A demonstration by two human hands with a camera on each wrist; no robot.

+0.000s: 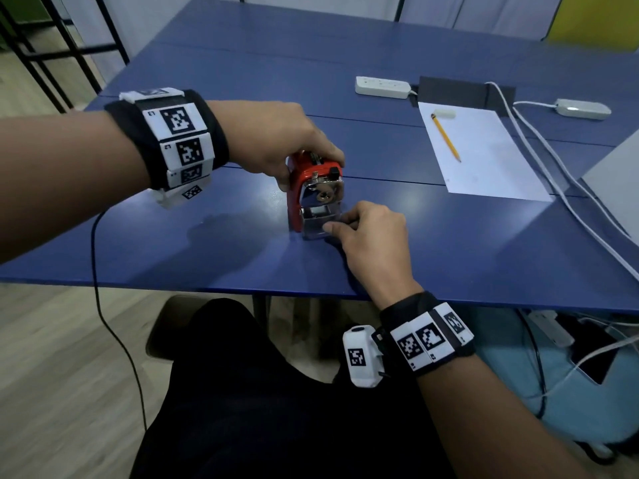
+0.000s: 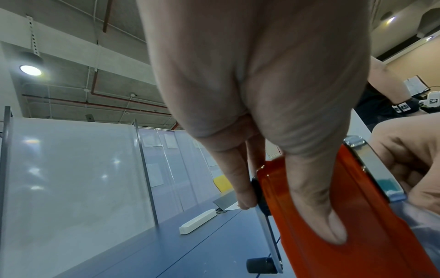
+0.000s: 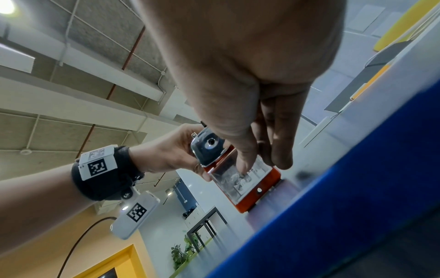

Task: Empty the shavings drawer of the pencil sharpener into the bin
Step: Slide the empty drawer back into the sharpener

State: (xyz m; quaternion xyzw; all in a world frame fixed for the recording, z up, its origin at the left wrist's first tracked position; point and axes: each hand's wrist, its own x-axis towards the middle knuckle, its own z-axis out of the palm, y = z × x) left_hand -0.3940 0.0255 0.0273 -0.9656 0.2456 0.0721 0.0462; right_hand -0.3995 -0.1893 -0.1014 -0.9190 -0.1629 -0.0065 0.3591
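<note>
A red pencil sharpener [image 1: 313, 181] with a chrome front stands on the blue table [image 1: 207, 243], near its front edge. My left hand [image 1: 276, 143] grips the sharpener's red body [image 2: 316, 197] from above, thumb down one side. At the sharpener's base sits the clear shavings drawer [image 1: 316, 226], pulled out slightly, with shavings inside [image 3: 234, 178]. My right hand [image 1: 366, 233] pinches the drawer's front between thumb [image 3: 243, 159] and fingers. No bin shows in any view.
A white paper sheet [image 1: 484, 157] with a yellow pencil [image 1: 446, 137] and an eraser lies to the right. Behind it are a white power strip [image 1: 382, 86], white cables [image 1: 560, 174] and a grey laptop edge [image 1: 619, 181]. A black cable hangs off the table's left front.
</note>
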